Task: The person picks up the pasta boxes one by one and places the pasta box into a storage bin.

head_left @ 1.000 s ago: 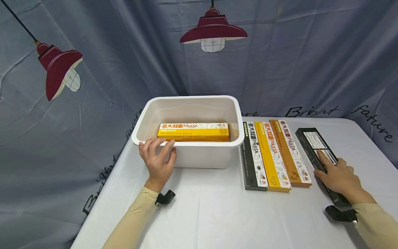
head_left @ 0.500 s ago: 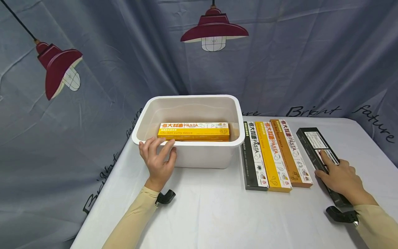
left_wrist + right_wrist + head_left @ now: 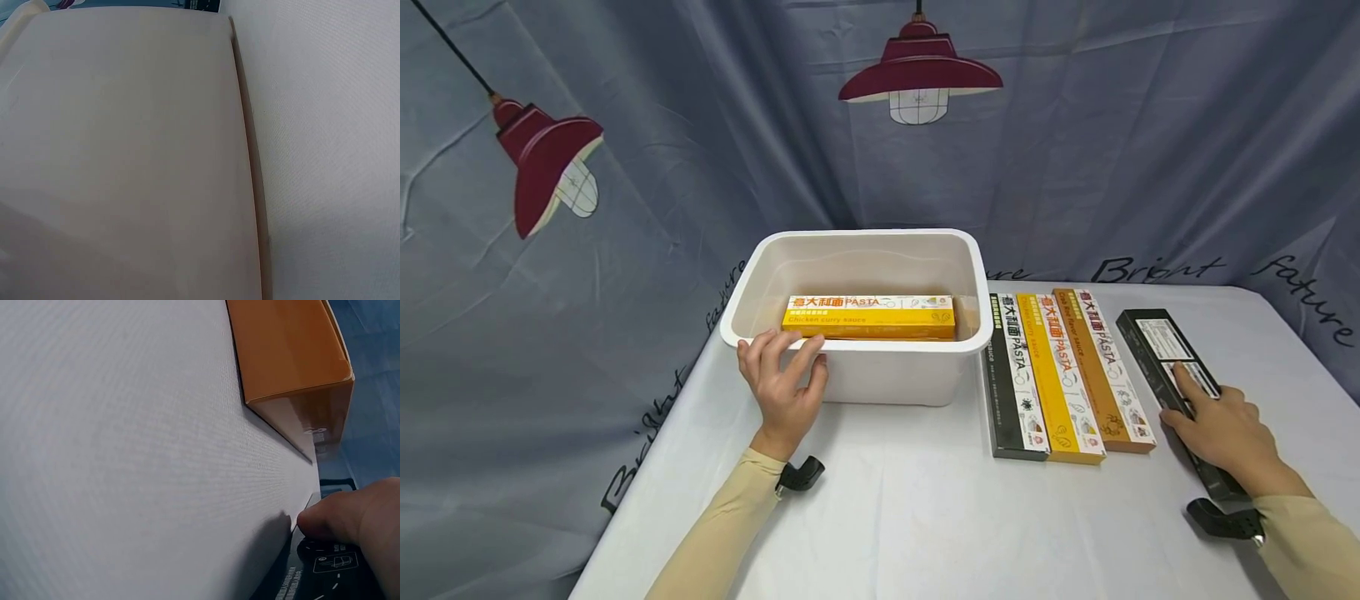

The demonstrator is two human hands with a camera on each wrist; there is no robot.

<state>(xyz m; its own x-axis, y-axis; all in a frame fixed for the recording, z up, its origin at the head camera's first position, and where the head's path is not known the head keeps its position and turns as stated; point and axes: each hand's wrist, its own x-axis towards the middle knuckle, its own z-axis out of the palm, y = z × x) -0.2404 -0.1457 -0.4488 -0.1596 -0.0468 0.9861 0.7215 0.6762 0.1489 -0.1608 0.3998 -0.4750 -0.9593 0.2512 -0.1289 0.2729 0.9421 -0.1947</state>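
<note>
A white plastic bin [image 3: 880,377] stands on the table, holding a yellow pasta box [image 3: 868,320] marked "Chicken curry sauce". My left hand [image 3: 782,392] grips the bin's front rim near its left corner, fingers hooked over the edge and thumb outside. In the left wrist view only the bin's wall [image 3: 125,137] and the cloth fill most of the picture. Far right, a black pasta box [image 3: 1161,337] lies with white label panels upward. My right hand [image 3: 1225,429] holds it across its width, thumb on the left side, index finger along the top. The palm hides its near part.
Between bin and right hand lie three pasta boxes side by side: a black one [image 3: 1013,392], a yellow one [image 3: 1060,392] and an orange-brown one [image 3: 1105,383]. White cloth covers the table [image 3: 940,517]. A grey-blue curtain [image 3: 1075,167] hangs behind.
</note>
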